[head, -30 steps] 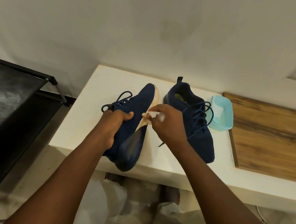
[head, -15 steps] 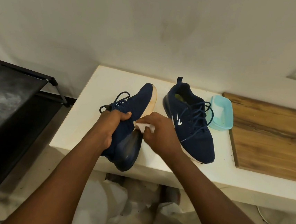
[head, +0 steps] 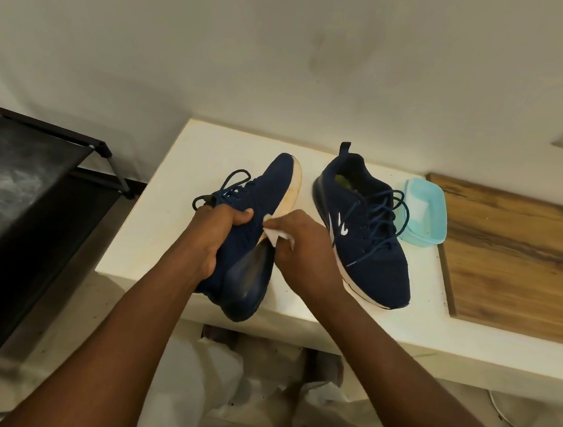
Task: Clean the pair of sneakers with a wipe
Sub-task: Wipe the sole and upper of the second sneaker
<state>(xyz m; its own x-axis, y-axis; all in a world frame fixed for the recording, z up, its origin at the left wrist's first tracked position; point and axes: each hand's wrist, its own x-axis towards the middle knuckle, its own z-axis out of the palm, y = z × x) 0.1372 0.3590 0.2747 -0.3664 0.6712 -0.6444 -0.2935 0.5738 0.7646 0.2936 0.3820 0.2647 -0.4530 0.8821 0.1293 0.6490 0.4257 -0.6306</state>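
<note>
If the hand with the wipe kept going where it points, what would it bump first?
Probably the pale sole of the sneaker the left hand grips; the wipe in the right hand seems to touch it.

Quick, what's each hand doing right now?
Left hand: grips the sneaker, tilted on its side.
Right hand: pinches the wipe against that sneaker's sole.

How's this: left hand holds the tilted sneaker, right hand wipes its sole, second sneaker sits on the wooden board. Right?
One error: head view shows the second sneaker on the white table, beside the wooden board, not on it. The rest holds.
</note>
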